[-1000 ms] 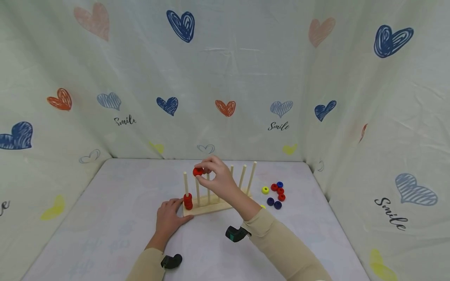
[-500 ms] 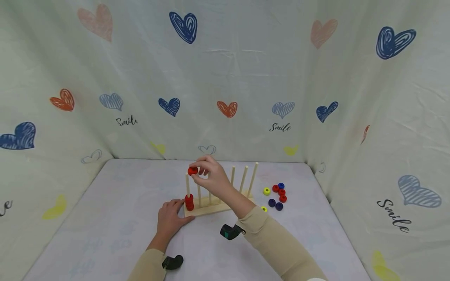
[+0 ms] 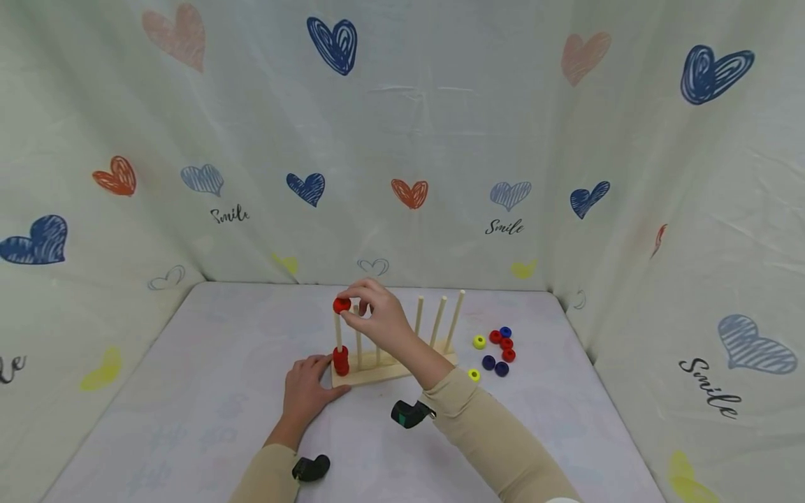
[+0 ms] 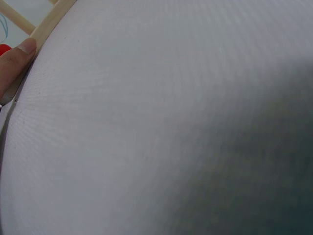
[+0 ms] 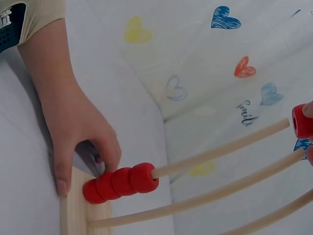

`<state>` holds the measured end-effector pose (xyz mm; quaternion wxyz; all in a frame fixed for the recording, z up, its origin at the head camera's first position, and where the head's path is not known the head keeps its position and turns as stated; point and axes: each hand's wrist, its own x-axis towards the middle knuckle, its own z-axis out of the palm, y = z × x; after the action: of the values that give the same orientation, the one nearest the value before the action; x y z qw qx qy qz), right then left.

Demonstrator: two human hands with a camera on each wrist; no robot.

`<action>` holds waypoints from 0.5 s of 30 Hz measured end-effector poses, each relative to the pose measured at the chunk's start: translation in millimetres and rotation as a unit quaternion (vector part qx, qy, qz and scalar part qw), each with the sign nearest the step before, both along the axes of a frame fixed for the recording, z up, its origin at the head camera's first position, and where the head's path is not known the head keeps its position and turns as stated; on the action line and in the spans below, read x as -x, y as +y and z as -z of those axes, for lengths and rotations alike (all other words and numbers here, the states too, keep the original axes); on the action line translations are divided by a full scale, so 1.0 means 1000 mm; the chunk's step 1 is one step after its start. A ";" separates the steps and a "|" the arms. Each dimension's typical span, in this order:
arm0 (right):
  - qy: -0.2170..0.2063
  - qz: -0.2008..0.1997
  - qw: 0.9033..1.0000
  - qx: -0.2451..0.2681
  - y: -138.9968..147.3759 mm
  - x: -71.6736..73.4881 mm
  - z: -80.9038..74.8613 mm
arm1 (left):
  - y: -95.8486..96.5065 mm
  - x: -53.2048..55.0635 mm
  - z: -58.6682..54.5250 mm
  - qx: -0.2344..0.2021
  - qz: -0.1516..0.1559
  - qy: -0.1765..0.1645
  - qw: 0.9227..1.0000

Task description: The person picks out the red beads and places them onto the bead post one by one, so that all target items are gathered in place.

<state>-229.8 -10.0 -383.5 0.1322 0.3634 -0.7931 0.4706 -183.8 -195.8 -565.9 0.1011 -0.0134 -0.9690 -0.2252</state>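
Between thumb and fingers, my right hand [image 3: 380, 318] pinches a red bead [image 3: 342, 305] at the top of the leftmost peg of a wooden bead stand [image 3: 371, 375]. The right wrist view puts this bead [image 5: 301, 122] right by the peg's tip, with a small gap. Several red beads [image 5: 121, 183] are stacked low on that same peg. My left hand [image 3: 305, 392] grips the left end of the stand's base, thumb at the front and fingers behind. In the left wrist view, only the thumb [image 4: 17, 61] shows against the base's edge.
Loose beads lie right of the stand: red beads [image 3: 506, 344], a blue bead [image 3: 506, 332], dark purple beads [image 3: 501, 369] and yellow beads [image 3: 479, 342]. Other bare pegs [image 3: 437, 321] rise along the base. A heart-printed curtain [image 3: 440, 133] encloses the white table [image 3: 207, 391].
My right hand has moved left with the red bead, from above the second peg to the tip of the leftmost peg. The left hand has stayed on the base.
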 end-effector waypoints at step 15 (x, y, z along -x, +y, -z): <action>0.013 0.025 1.000 -0.011 -0.004 0.000 0.003 | 0.000 0.001 0.000 0.002 0.004 -0.002 1.000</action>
<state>-229.7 -13.6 -386.1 0.1500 0.3508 -0.8055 0.4534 -184.6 -195.9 -565.9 0.0980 -0.0166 -0.9696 -0.2235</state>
